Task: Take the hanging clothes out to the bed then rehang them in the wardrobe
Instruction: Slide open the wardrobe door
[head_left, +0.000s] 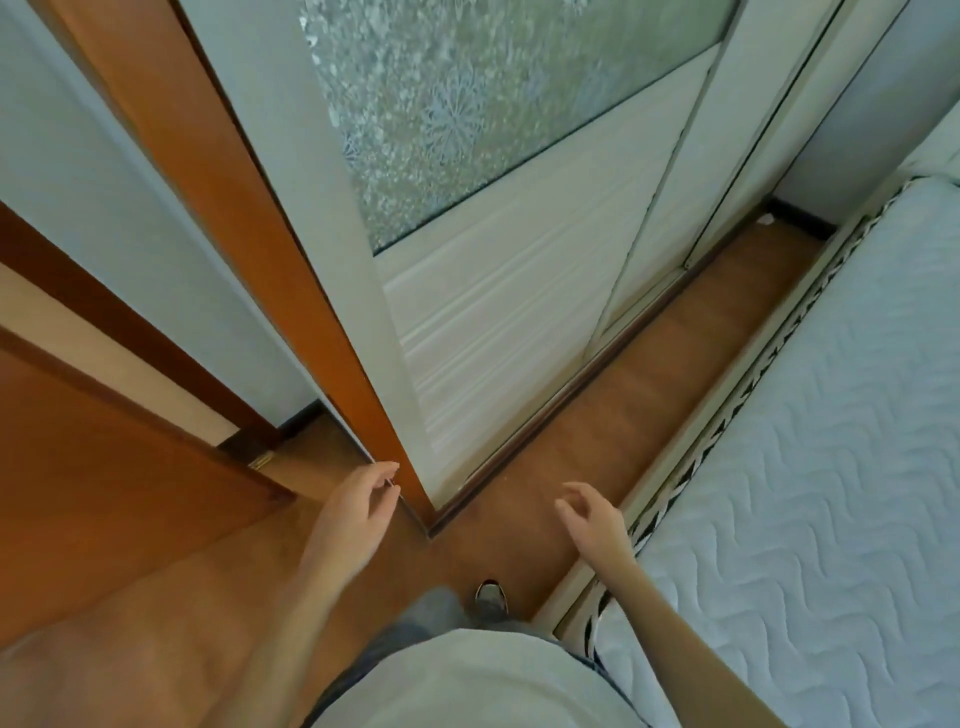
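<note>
The wardrobe stands straight ahead with its white sliding doors closed; the near door has a frosted floral glass panel above ribbed white boards. No hanging clothes are visible. The bed, with a white quilted mattress, runs along the right side. My left hand is open, fingers apart, just in front of the wardrobe's orange-brown side edge, holding nothing. My right hand is open too, hovering over the floor between wardrobe and bed.
A narrow strip of wooden floor runs between the wardrobe and the bed. An orange-brown room door stands at the left. My foot shows below, on the floor.
</note>
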